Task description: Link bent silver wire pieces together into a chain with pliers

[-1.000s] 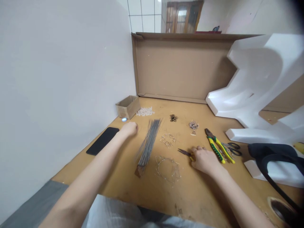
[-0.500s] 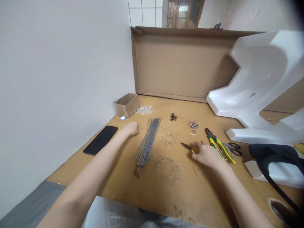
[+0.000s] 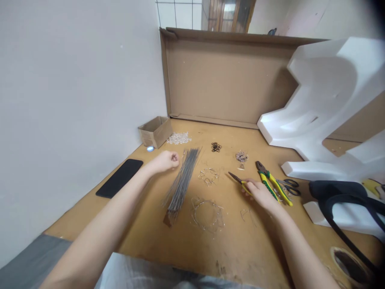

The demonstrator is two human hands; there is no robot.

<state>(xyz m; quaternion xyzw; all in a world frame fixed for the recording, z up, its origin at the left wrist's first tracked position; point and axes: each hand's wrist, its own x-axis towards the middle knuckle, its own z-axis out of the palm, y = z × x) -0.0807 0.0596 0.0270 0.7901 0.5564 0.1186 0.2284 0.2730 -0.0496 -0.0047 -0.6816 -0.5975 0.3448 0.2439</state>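
My left hand [image 3: 167, 161] is closed in a pinch just left of the top of a bundle of thin grey metal wires [image 3: 185, 176]. Whatever its fingertips hold, if anything, is too small to make out. My right hand [image 3: 258, 192] grips the yellow handles of needle-nose pliers [image 3: 237, 178], their dark jaws pointing up and to the left. Small bent wire pieces [image 3: 209, 176] lie between the bundle and the pliers. A loose ring of thin wire pieces [image 3: 207, 214] is spread nearer to me, and a few thin wires [image 3: 246, 215] lie below my right hand.
At the back left stand a small cardboard box [image 3: 155, 131] and clear little pieces [image 3: 179, 138]. A black phone [image 3: 119, 178] lies left. Black rings [image 3: 216, 147] and a small metal pile [image 3: 241, 156] sit mid-table. Larger pliers [image 3: 272, 182], scissors [image 3: 291, 186] and white foam [image 3: 325, 100] are right.
My right hand has closed around the pliers' handles and raised them slightly. The left hand has turned so its pinched fingers show beside the wires. The view has shifted a little.
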